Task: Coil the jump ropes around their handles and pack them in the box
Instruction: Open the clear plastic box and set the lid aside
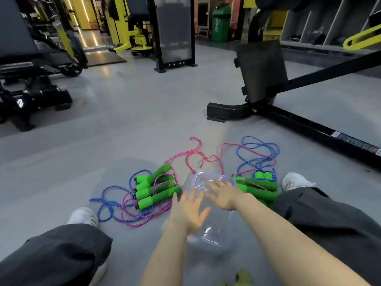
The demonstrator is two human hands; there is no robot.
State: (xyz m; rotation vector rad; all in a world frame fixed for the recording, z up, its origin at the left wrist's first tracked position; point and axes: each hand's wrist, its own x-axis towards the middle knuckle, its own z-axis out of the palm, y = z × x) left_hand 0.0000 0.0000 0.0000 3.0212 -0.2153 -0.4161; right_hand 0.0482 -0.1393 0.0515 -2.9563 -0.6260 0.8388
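Head view: box (pixel 212 240) lies in the middle, with uncoiled ropes (pixel 156 190) left and right of it — likely for easy reach. Left hand (pixel 188 211) and right hand (pixel 223 196) are over it, fingers spread, holding nothing.

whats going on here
A person sits on the gym floor with a clear plastic box between their legs. The left hand and right hand are open at the box, holding nothing. Jump ropes with green handles lie uncoiled in a left pile and a right pile beside it; none looks packed.

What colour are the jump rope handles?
Bright green; the handles show best in the head view, on both sides of the clear box.
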